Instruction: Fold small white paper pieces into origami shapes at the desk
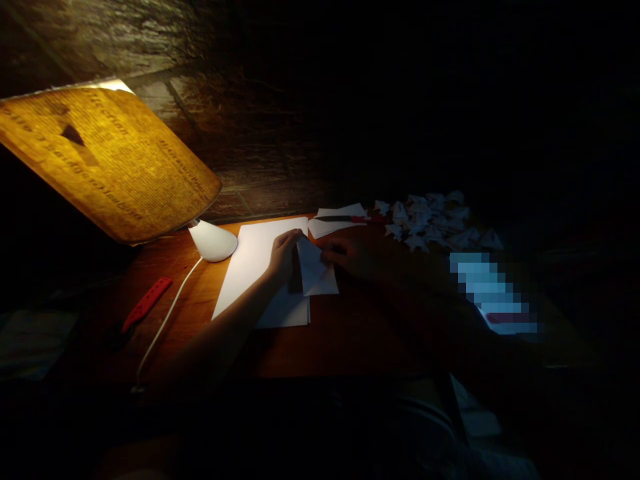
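A folded sheet of white paper is held up between my two hands above the table. My left hand pinches its upper left edge, fingertips near the top corner. On the opposite side my right hand, mostly in shadow, has its thumb and fingers closed at the right edge of the same paper. Beneath my left hand and forearm lies a stack of blank white sheets, partly covered by them. Darkness hides the fine detail of the fold.
A lamp with a printed shade and white base stands left, its cord trailing forward. A red power strip lies beyond the cord. Behind are paper pieces under a dark-and-red tool, many folded paper shapes, and a glowing blurred screen.
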`<state>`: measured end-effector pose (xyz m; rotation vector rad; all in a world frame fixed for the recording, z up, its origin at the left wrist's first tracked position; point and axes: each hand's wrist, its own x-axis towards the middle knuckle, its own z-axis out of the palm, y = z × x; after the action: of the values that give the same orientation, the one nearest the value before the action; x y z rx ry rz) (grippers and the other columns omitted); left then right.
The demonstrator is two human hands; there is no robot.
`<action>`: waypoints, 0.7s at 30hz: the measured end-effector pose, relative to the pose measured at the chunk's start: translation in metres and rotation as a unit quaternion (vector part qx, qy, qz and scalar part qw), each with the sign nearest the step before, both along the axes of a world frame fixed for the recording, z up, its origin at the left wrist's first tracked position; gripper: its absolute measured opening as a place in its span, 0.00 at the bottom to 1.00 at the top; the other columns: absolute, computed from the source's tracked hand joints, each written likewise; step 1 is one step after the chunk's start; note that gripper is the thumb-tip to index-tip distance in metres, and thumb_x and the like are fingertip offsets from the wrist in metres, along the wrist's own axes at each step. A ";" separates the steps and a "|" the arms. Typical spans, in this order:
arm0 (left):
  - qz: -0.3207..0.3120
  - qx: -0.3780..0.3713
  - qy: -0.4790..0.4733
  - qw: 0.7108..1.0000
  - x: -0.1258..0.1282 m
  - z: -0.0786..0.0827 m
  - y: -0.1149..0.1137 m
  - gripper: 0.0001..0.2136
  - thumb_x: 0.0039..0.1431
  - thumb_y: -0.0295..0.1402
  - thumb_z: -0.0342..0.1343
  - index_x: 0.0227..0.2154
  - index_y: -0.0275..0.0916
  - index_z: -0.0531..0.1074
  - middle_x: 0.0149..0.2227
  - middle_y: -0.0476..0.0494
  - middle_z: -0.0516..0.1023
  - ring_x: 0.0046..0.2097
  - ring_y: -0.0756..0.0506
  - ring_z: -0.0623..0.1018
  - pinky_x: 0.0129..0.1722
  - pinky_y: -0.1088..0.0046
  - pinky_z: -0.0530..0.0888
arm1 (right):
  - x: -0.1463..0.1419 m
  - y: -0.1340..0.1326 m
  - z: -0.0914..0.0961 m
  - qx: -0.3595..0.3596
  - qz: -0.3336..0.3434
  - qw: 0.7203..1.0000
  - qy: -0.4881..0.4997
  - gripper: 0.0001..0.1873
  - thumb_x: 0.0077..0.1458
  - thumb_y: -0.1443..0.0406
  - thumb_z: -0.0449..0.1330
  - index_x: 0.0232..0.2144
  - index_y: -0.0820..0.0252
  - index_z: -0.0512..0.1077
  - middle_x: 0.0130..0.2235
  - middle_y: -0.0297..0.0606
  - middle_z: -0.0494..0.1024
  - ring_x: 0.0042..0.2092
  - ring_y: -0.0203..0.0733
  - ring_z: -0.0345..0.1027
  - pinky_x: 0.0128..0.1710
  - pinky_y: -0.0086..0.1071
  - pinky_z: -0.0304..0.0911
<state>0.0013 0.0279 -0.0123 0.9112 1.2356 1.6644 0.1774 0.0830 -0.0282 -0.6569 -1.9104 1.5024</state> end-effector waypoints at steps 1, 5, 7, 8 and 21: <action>0.004 -0.002 -0.001 1.000 0.000 0.000 0.000 0.17 0.50 0.38 0.68 0.18 0.37 0.67 0.18 0.54 0.63 0.20 0.54 0.63 0.20 0.79 0.59 | 0.000 0.000 0.000 0.003 -0.003 1.000 -0.003 0.12 0.53 0.59 0.62 0.37 0.60 0.76 0.38 0.38 0.79 0.39 0.42 0.70 0.42 0.36 0.64; 0.010 -0.010 -0.008 1.000 0.000 0.000 0.001 0.17 0.49 0.41 0.68 0.18 0.37 0.68 0.17 0.54 0.63 0.19 0.54 0.63 0.20 0.78 0.59 | 0.000 0.001 -0.001 0.010 -0.006 1.000 -0.014 0.14 0.53 0.59 0.62 0.38 0.61 0.77 0.39 0.40 0.79 0.40 0.44 0.70 0.43 0.38 0.64; 0.012 -0.007 -0.009 1.000 0.000 -0.001 0.001 0.18 0.47 0.41 0.68 0.18 0.37 0.67 0.17 0.54 0.63 0.19 0.54 0.63 0.19 0.78 0.59 | 0.000 0.001 -0.001 0.013 -0.005 1.000 -0.013 0.13 0.53 0.59 0.62 0.38 0.61 0.76 0.39 0.40 0.79 0.40 0.44 0.70 0.43 0.38 0.64; 0.015 -0.005 -0.009 1.000 0.000 -0.001 0.002 0.18 0.47 0.42 0.68 0.18 0.37 0.67 0.17 0.54 0.63 0.19 0.54 0.63 0.19 0.78 0.59 | 0.000 0.001 0.000 0.015 -0.006 1.000 -0.014 0.12 0.53 0.59 0.62 0.38 0.60 0.76 0.39 0.39 0.79 0.40 0.44 0.70 0.43 0.38 0.64; 0.034 -0.024 -0.005 0.999 -0.004 -0.002 0.000 0.18 0.46 0.45 0.68 0.19 0.38 0.68 0.18 0.53 0.64 0.20 0.53 0.63 0.20 0.76 0.61 | 0.002 -0.001 0.005 0.023 -0.006 0.999 -0.027 0.10 0.53 0.58 0.61 0.29 0.59 0.71 0.30 0.33 0.72 0.34 0.39 0.64 0.36 0.33 0.59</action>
<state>-0.0031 0.0284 -0.0139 0.8374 1.3076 1.6831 0.1799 0.0824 -0.0228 -0.6944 -1.9723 1.4419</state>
